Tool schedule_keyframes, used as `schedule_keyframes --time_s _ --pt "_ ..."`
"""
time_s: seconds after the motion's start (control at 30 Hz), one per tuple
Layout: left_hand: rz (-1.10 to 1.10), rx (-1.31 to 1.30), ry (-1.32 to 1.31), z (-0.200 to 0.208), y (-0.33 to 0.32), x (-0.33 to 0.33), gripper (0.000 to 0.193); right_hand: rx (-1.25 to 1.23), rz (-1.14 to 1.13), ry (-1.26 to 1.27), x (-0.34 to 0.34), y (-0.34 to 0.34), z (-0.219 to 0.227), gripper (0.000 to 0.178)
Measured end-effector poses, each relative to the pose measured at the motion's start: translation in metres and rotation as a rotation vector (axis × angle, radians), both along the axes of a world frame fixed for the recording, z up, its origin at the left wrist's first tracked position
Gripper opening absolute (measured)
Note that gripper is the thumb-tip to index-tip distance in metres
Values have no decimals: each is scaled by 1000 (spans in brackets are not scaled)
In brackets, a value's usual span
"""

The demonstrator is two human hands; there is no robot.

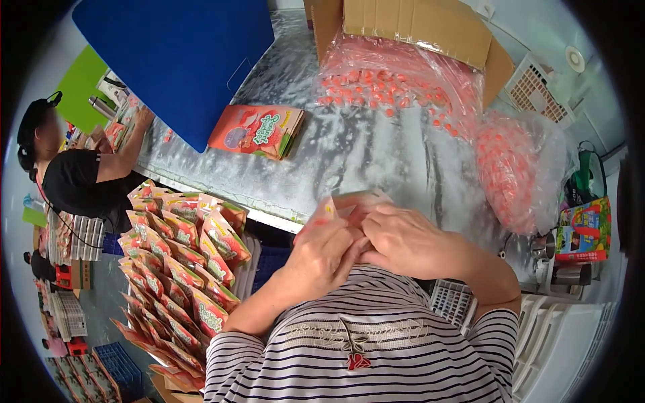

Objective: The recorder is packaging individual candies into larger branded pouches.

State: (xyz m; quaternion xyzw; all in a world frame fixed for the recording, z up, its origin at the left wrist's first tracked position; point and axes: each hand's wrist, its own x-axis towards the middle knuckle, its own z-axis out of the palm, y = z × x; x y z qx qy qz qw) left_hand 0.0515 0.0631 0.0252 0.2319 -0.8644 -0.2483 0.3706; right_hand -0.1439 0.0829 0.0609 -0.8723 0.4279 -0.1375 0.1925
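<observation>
Close to my chest, at the near edge of the table, both hands are closed on the top of a pink-and-red pouch (344, 203). My left hand (324, 258) pinches its left side, and my right hand (408, 240) grips the right side with bent fingers. The two hands nearly touch, and they hide most of the pouch and whatever is in it. A stack of flat pouches (259, 129) in the same colours lies farther back on the grey table (336, 151).
Filled pouches (181, 275) stand packed at my left. Small red-and-white wrapped pieces (383, 91) spill from a plastic-lined carton (416, 23); a bulging clear bag (514, 174) sits at the right. A blue panel (178, 60) divides the table from a person in black (87, 171).
</observation>
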Motion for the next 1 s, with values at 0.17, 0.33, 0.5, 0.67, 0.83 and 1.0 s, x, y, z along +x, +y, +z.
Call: schedule_keyframes --time_s 0.17,0.33,0.5,0.67,0.83,1.0 --pt "-37 -65 115 12 13 9 25 57 164 -35 -6 8 2 11" --pt "30 40 123 14 -14 34 61 -114 302 -176 -8 30 14 9" --pt "-447 572 13 5 0 31 47 -48 298 -212 -7 43 26 14" --pt "-318 349 71 -1 17 8 44 -150 178 -234 -10 35 24 24" --pt "-256 437 87 -10 22 -6 43 428 285 120 -17 10 23 24" --pt "-77 495 222 -10 13 0 45 69 82 -185 -17 5 39 25"
